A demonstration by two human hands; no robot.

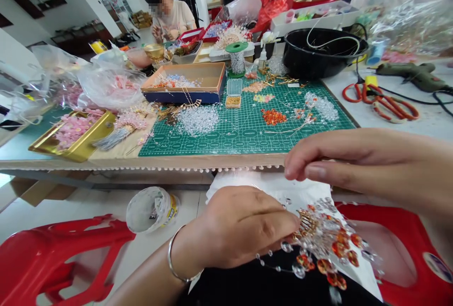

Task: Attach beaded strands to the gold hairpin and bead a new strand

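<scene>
In my left hand (247,228), with a bangle at its wrist, is a beaded hair ornament (318,230). Its gold-coloured base sits at my fingertips, and wired sprays of orange and clear crystals fan out to the right above my lap. My right hand (357,160) hovers above and beyond the ornament by the table's front edge. Its thumb and index finger come together in a pinch; whatever lies between them, if anything, is too small to see. On the green cutting mat (244,131) are orange beads (274,117), clear beads (198,119) and some loose wired strands.
A gold tin (76,148) of pink flowers stands at the left. Behind the mat are a shallow box (184,94), a wire spool (237,61) and a black basin (323,53). Red-handled scissors (392,105) and a glue gun (414,75) lie right. Another person sits opposite.
</scene>
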